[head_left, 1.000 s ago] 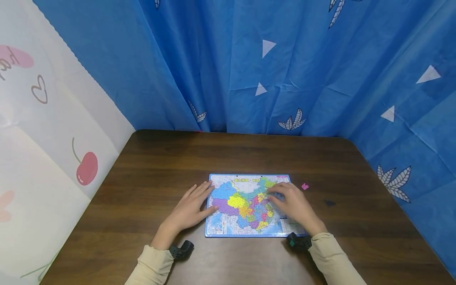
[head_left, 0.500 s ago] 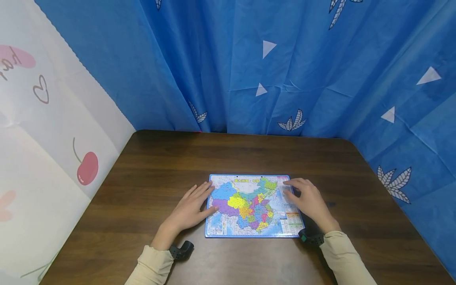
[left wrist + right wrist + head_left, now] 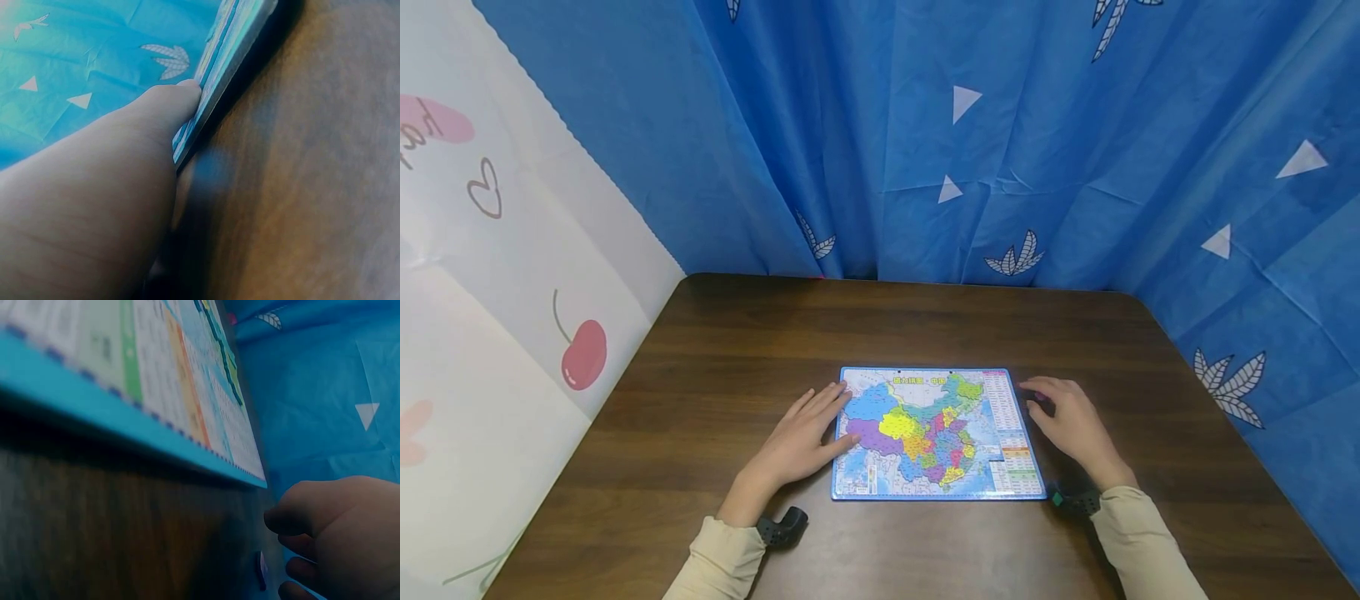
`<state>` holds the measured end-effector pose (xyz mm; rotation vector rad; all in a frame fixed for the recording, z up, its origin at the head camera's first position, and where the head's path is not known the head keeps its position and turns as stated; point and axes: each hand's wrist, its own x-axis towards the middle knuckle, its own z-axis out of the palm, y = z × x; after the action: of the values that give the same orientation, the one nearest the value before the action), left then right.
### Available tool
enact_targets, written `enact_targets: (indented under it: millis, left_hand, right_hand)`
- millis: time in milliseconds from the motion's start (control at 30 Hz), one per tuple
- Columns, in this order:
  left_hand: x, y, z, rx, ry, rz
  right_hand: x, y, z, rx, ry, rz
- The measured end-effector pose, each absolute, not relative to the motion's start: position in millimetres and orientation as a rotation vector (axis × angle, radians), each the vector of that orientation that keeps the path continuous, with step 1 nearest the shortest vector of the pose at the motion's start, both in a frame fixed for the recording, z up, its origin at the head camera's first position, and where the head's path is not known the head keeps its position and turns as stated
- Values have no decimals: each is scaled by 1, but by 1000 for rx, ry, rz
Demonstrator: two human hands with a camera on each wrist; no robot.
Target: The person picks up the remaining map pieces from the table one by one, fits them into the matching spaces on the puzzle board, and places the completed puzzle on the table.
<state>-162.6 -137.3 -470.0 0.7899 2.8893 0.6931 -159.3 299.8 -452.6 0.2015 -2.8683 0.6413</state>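
A map puzzle board (image 3: pixel 1007 417) with a blue rim and coloured province pieces lies flat on the table. My left hand (image 3: pixel 801 433) rests at its left edge, fingers spread and the thumb over the purple area. The left wrist view has the thumb (image 3: pixel 181 100) against the board's edge. Just off the board's right side, my right hand (image 3: pixel 1075 425) hovers with bent, parted fingers and holds nothing. Under those fingers lies a small pink-purple puzzle piece (image 3: pixel 261 570), mostly covered by the hand in the head view.
The dark wooden table (image 3: pixel 760 333) runs back to a blue curtain (image 3: pixel 850 167) with white leaf and triangle prints. A white printed cloth (image 3: pixel 535 275) hangs along the left. Dark wrist cameras (image 3: pixel 784 527) sit on both wrists.
My right hand has left the map's upper right area and moved right, past the board's edge to over the small piece. It now covers the dark piece seen earlier. My left hand stays put.
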Motion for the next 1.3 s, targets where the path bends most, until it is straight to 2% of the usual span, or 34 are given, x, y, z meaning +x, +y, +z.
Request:
enact_targets:
  millis: [700,1300]
  left_hand:
    - [-162,-138,-467,799,2883,704]
    - [-163,-137,-468,791,2887,694]
  right_hand:
    - [-151,314,-449,150,-2976,563]
    - [-146,312,-443,222,-3012,582]
